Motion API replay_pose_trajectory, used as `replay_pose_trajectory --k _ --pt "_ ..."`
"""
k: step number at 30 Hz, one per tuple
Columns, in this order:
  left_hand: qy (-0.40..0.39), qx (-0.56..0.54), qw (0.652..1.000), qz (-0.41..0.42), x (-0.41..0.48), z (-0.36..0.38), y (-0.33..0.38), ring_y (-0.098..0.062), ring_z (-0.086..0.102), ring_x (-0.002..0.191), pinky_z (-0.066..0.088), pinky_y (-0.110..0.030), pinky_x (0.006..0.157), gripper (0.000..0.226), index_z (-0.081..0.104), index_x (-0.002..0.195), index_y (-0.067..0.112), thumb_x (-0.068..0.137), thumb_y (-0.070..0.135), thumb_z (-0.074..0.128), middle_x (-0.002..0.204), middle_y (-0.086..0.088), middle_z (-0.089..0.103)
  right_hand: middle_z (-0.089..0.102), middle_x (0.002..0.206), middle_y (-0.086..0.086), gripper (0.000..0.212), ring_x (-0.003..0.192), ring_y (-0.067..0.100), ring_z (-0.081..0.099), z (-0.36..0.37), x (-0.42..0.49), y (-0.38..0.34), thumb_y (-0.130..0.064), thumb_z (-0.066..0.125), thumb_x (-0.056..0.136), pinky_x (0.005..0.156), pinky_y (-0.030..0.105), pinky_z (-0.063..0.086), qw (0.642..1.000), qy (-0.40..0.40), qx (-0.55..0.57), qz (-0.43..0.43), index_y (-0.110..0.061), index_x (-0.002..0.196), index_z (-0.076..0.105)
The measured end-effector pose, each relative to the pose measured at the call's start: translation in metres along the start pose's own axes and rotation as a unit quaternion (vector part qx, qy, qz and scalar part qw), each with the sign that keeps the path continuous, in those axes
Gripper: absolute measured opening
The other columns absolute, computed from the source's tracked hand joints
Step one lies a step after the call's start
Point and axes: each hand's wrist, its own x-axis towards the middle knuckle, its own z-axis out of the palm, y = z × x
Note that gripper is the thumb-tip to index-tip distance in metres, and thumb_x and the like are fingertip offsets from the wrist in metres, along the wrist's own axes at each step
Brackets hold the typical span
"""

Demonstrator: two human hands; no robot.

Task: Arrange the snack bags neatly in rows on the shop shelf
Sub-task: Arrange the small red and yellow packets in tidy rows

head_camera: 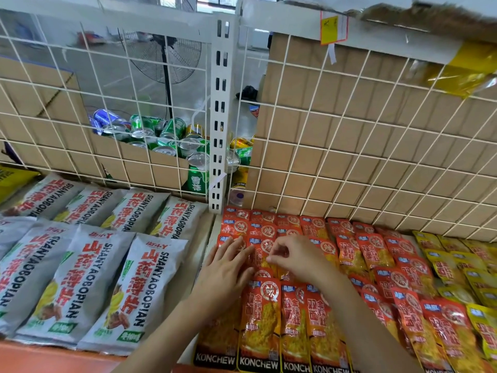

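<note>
The shelf is packed almost edge to edge. The orange snack bags lie flat in overlapping rows in the middle section, the front row showing the word KONCHEW along its lower edge. To their left, past a pale divider, grey snack bags lie in two slanted rows. To the right a band of yellow snack bags runs toward the back.

Both hands are over the back rows of the orange bags. The left hand lies palm down with its fingers straight and slightly spread, resting on the bags and gripping nothing. The right hand is just beside it with its fingers curled in, the fingertips pinching the top edge of one orange bag.

Behind the goods stands a white wire grid, split by a white slotted upright post. Through the grid I can see cardboard boxes pressed close on the right and lower left. One of them is open and heaped with drink cans — green, blue and gold. Farther back a black pedestal fan stands on a grey floor, and the room beyond it is bright and blurred. A yellow price tag hangs from the edge of the shelf above.
</note>
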Motion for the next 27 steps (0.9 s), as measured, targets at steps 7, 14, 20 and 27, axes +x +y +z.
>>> replay_pose_trajectory --k 7,14,20,27 --pt "-0.004 0.008 1.000 0.000 0.001 0.003 -0.001 -0.009 -0.006 0.143 -0.012 -0.028 0.112 0.110 0.009 0.145 0.044 0.051 0.079 -0.034 0.156 0.013 0.003 0.053 0.082 -0.014 0.014 0.080 0.005 0.052 0.005 -0.007 -0.003 -0.038 0.065 0.082 0.066 0.019 0.037 0.999 -0.040 -0.018 -0.014 -0.024 0.084 0.064" --pt "0.007 -0.005 1.000 0.006 0.006 -0.006 0.000 -0.008 0.011 0.141 0.003 -0.026 0.113 0.089 0.020 0.145 0.033 0.069 0.072 -0.005 0.152 0.012 0.021 0.053 0.079 -0.016 0.017 0.075 0.000 0.050 0.007 -0.007 0.003 -0.031 0.062 0.086 0.064 0.016 0.038 0.999 -0.015 0.039 -0.005 -0.031 0.072 0.052" --pt "0.042 -0.030 0.999 0.001 0.039 -0.016 -0.006 -0.013 0.024 0.135 0.020 -0.030 0.108 0.042 0.034 0.141 0.025 0.099 0.025 0.034 0.145 0.008 0.035 0.054 0.079 -0.014 0.010 0.077 0.004 0.053 0.010 -0.006 0.004 -0.028 0.063 0.086 0.063 0.014 0.037 0.998 0.022 0.061 0.001 -0.021 0.082 0.057" --pt "0.019 -0.025 0.999 0.042 0.056 -0.016 -0.012 -0.014 0.029 0.130 0.020 -0.030 0.103 0.036 0.049 0.131 0.030 0.097 0.022 0.039 0.137 0.009 0.041 0.056 0.080 -0.012 0.009 0.075 0.002 0.051 0.012 -0.004 0.004 -0.027 0.063 0.086 0.061 0.013 0.034 0.997 0.038 0.070 0.012 -0.021 0.082 0.058"
